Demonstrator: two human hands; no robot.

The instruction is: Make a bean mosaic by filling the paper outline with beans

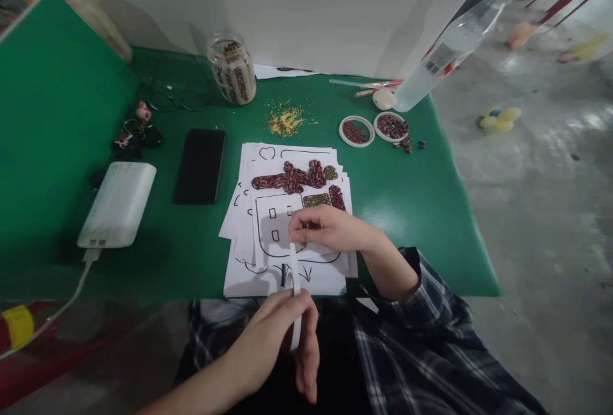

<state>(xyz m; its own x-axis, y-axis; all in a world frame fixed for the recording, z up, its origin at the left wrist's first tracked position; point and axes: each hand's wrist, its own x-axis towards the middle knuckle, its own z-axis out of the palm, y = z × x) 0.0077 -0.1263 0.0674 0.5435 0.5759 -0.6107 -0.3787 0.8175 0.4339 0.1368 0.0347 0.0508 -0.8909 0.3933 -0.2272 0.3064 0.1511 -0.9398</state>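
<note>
My left hand is below the table's front edge, its fingers wrapped round a roll of white tape. A strip of the tape runs up from the roll to my right hand, which pinches its end over the papers. Beneath lies a stack of white sheets with black line drawings. Dark red beans fill a long shape on the top sheet. Beside them are a round patch of green beans, a green rectangle and a small red patch.
On the green table are a black phone, a white power bank, a glass jar, yellow crumbs, two bean lids and a plastic bottle. A green board stands left.
</note>
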